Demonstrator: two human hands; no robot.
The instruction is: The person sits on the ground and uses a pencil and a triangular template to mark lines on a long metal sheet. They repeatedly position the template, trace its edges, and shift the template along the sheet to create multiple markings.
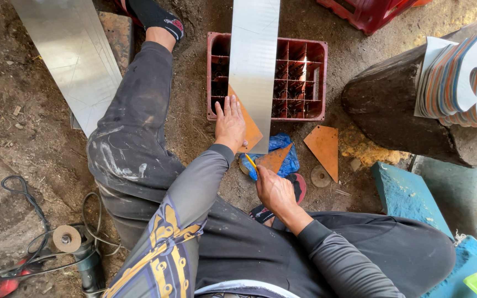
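Observation:
My left hand (229,122) lies flat, fingers spread, on an orange-brown template (249,131) that rests on a long shiny metal strip (254,66). The strip runs across a red bottle crate (299,77) toward me. My right hand (274,190) grips a small blue and yellow marker (251,167), its tip close to the strip's near end and the template's lower edge.
A second metal sheet (73,55) lies at the left. Triangular orange cutouts (325,148) and a small disc (321,176) sit on the dirt floor. A log (393,105) carries stacked cut shapes (465,80). An angle grinder (81,248) with cables lies lower left.

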